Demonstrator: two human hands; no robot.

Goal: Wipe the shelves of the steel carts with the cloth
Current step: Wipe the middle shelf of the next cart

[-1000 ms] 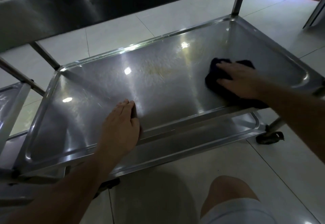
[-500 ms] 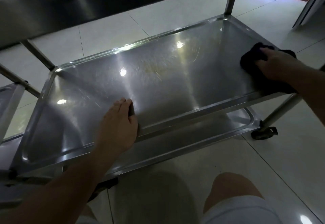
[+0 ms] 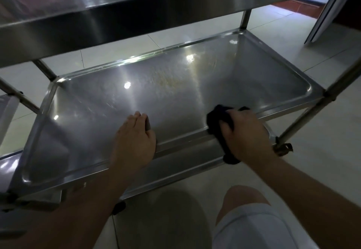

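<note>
Head view looked down on the middle shelf [image 3: 175,92] of a steel cart, its near rim under both hands. On that rim the left hand [image 3: 134,141] rested palm down, fingers straight and close together, tips reaching onto the shelf surface, thumb side against the rim's inner edge. Just to its right, the right hand [image 3: 248,133] curled its fingers round a dark cloth [image 3: 218,119] and pressed it on the same near rim; most of the cloth was covered by that hand, only a bunched end showing ahead of the knuckles and a tail hanging below the wrist over the rim. Ahead of the hands, a faint yellowish smear [image 3: 168,81] lay on the shelf among light glints, its outline hard to make out. Above them the upper shelf [image 3: 117,14] was cut off by the frame's top. Below the hands, a lower shelf [image 3: 185,158] showed only as a strip. Right of the right hand, a caster [image 3: 283,148] was partly hidden and blurred. A bare knee [image 3: 246,200] sat nearest the camera
</note>
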